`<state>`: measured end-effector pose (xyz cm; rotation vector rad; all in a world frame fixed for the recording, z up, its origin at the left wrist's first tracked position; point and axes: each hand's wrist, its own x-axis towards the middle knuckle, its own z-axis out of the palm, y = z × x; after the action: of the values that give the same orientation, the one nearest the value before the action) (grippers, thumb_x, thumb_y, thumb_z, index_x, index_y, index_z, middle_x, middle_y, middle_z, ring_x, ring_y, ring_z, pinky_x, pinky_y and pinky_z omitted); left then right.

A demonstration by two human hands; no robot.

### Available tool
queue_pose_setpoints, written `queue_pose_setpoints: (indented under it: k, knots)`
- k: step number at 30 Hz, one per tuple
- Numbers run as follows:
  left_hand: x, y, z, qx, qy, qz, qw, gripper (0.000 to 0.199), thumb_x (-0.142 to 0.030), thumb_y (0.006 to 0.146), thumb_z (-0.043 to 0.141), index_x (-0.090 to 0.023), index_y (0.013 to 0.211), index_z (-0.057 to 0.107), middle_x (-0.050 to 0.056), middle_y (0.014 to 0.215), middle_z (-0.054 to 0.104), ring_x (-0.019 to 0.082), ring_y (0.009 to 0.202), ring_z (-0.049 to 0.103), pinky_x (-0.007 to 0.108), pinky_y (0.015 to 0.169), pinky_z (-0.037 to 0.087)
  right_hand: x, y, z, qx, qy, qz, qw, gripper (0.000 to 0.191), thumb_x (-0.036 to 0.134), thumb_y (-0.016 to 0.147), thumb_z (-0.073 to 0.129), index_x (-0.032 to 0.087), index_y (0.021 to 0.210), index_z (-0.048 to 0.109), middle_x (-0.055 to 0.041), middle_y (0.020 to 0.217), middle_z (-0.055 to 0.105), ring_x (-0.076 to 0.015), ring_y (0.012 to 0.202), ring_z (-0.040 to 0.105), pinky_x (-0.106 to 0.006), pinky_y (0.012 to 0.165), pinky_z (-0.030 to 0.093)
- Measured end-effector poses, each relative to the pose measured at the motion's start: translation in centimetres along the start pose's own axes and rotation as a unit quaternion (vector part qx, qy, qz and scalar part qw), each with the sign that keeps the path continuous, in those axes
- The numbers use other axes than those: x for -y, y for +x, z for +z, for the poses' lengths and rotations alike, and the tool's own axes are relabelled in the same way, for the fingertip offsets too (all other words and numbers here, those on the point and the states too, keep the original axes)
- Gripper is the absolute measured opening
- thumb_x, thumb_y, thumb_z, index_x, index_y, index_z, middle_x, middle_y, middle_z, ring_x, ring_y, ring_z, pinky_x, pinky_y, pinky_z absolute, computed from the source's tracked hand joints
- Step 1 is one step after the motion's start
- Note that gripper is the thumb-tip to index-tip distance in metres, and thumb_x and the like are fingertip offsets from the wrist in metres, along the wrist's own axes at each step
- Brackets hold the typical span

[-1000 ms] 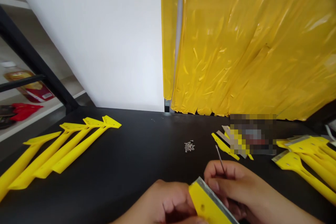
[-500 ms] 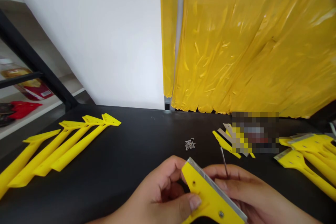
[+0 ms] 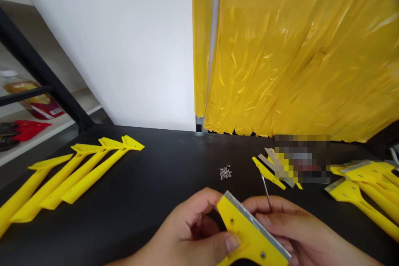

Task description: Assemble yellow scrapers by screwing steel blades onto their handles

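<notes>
At the bottom centre, my left hand (image 3: pixel 199 232) pinches a yellow scraper (image 3: pixel 249 237) with its thumb on the front face. A metal blade lies along the scraper's upper right edge, and a screw shows near its lower end; the upper hole looks dark. My right hand (image 3: pixel 289 220) is closed around a thin metal screwdriver shaft (image 3: pixel 266 193) that points up and away, and its fingers also touch the blade edge. The screwdriver's handle is hidden in the palm. Beyond the hands lies a small pile of screws (image 3: pixel 225 172).
Several yellow handles (image 3: pixel 93 170) lie at the left. Yellow strips and metal blades (image 3: pixel 269 172) sit right of the screws. Scrapers with blades (image 3: pixel 361 191) are stacked at the far right. Yellow plastic sheeting (image 3: pixel 296 50) and a white panel (image 3: pixel 124 41) stand behind the black table (image 3: pixel 149 187).
The scraper in my left hand has shifted very slightly down. Both hands keep their grips, and the view has moved a little.
</notes>
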<state>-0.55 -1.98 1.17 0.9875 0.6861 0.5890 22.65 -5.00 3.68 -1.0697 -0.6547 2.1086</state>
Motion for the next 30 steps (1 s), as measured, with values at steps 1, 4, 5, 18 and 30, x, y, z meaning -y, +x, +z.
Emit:
queue_pose_setpoints:
  k: [1,4,5,18,30]
  knots:
    - [0.0,0.0,0.0,0.0,-0.001,0.0,1.0,0.035,-0.046,0.074,0.092,-0.027,0.099,0.074,0.003,0.077,0.069,0.023,0.077,0.071,0.033,0.069,0.057,0.0,0.0,0.0,-0.002,-0.003,-0.002,1.0,0.039,0.043,0.072,0.091,0.017,0.1,0.082,0.0011,0.068,0.06,-0.0041,0.05,0.042,-0.015,0.045,0.029]
    - [0.2,0.1,-0.1,0.013,-0.012,-0.003,1.0,0.037,-0.044,0.072,0.093,-0.027,0.099,0.075,0.003,0.077,0.069,0.022,0.075,0.07,0.032,0.068,0.057,-0.1,0.2,-0.1,0.003,-0.013,-0.006,1.0,0.039,0.044,0.072,0.091,0.017,0.099,0.081,0.0002,0.069,0.06,-0.0053,0.052,0.043,-0.016,0.046,0.028]
    - [0.3,0.1,-0.1,0.018,-0.018,-0.003,1.0,0.037,-0.044,0.072,0.093,-0.027,0.099,0.075,0.002,0.075,0.068,0.021,0.073,0.07,0.032,0.068,0.057,-0.2,0.3,-0.2,0.004,-0.016,-0.005,1.0,0.038,0.044,0.072,0.09,0.017,0.098,0.081,0.0005,0.069,0.059,-0.0053,0.052,0.043,-0.016,0.046,0.028]
    - [0.0,0.2,0.8,-0.007,-0.023,0.023,0.999,0.041,-0.046,0.074,0.092,-0.022,0.096,0.068,0.003,0.084,0.07,0.017,0.075,0.069,0.027,0.068,0.055,-0.8,0.4,-1.1,-0.01,-0.093,-0.045,0.995,0.041,0.055,0.071,0.089,0.02,0.092,0.081,0.0035,0.064,0.053,-0.0047,0.052,0.035,-0.019,0.052,0.029]
    - [-0.6,0.6,-0.2,-0.008,-0.049,-0.001,0.999,0.031,-0.043,0.089,0.078,-0.023,0.098,0.058,0.002,0.083,0.074,0.008,0.046,0.062,0.016,0.04,0.047,0.1,1.4,-1.5,0.071,-0.037,-0.056,0.995,0.034,0.042,0.092,0.073,0.02,0.117,0.068,0.0065,0.07,0.044,-0.004,0.051,0.031,-0.022,0.048,0.021]
